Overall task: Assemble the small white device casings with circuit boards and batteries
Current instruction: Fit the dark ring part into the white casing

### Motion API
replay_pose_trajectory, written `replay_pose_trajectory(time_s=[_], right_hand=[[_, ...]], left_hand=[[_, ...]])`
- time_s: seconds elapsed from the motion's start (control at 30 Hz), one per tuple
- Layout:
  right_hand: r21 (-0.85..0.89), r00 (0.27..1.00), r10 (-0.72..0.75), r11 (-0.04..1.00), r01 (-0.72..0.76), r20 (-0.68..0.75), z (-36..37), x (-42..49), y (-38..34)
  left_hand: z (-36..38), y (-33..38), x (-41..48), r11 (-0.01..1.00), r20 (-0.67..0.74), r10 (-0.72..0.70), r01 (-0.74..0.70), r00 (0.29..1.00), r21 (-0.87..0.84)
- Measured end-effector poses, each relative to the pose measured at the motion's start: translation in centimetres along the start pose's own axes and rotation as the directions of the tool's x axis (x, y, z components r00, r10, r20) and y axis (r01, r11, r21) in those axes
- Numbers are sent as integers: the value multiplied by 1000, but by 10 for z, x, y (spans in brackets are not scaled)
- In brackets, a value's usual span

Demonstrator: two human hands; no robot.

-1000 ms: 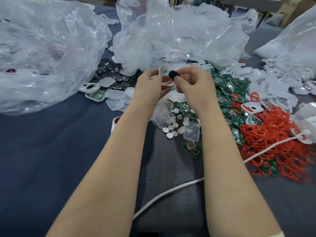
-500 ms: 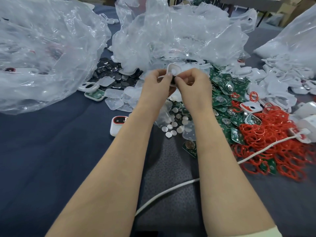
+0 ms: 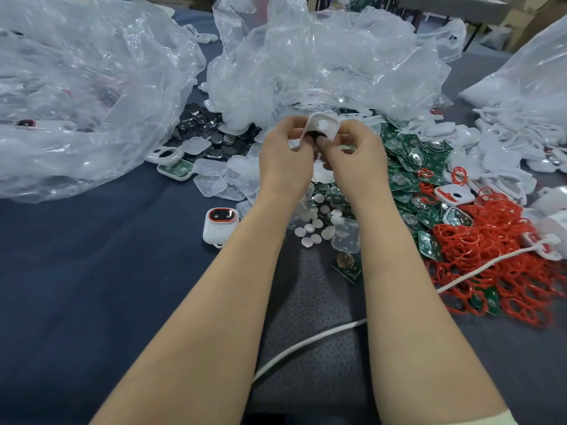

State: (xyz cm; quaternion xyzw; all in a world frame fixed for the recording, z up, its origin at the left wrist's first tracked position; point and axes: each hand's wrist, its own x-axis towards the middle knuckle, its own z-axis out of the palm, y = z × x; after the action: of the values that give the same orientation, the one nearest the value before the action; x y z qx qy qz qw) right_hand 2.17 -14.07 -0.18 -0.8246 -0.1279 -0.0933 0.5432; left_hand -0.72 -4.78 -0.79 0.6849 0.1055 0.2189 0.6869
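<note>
A dark blue table (image 3: 76, 271) carries clear bags (image 3: 76, 87) across the top of the frame and dark batteries (image 3: 211, 133) at upper centre-left. Green boards (image 3: 408, 167) and red rings (image 3: 497, 240) lie at right, white casings (image 3: 506, 148) at upper right. One device (image 3: 219, 223) sits left of centre, and a cable (image 3: 306, 345) lies at bottom centre.

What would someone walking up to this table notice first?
Probably the left hand and right hand at centre, together holding a white casing above the table. Then the bright tangle of red rings on the right, beside a spread of green circuit boards. Big crumpled clear bags fill the back and left.
</note>
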Motion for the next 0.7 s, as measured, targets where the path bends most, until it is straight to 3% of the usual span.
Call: replay_pose_trajectory(time_s=[0.1, 0.2, 0.3, 0.47, 0.6, 0.7], right_hand=[[-97, 991, -101, 991, 93, -85, -3, 1, 2], [-147, 973, -189, 974, 170, -131, -6, 0, 1], [-149, 964, -249, 961, 235, -88, -5, -6, 0], [-98, 981, -189, 977, 191, 31, -6, -4, 5], [170, 993, -49, 985, 31, 103, -9, -2, 4], [447, 991, 107, 884, -134, 84, -11, -2, 3]], left_hand=[[-2, 4, 0, 994, 39, -52, 55, 998, -97], [-5, 11, 1, 954, 46, -218, 222, 975, -202], [-11, 13, 3, 894, 81, -353, 361, 932, -265], [-15, 15, 2, 802, 93, -385, 383, 918, -459], [-17, 14, 4, 820, 81, -350, 347, 933, -455], [-15, 13, 3, 860, 123, -300, 324, 946, -395]])
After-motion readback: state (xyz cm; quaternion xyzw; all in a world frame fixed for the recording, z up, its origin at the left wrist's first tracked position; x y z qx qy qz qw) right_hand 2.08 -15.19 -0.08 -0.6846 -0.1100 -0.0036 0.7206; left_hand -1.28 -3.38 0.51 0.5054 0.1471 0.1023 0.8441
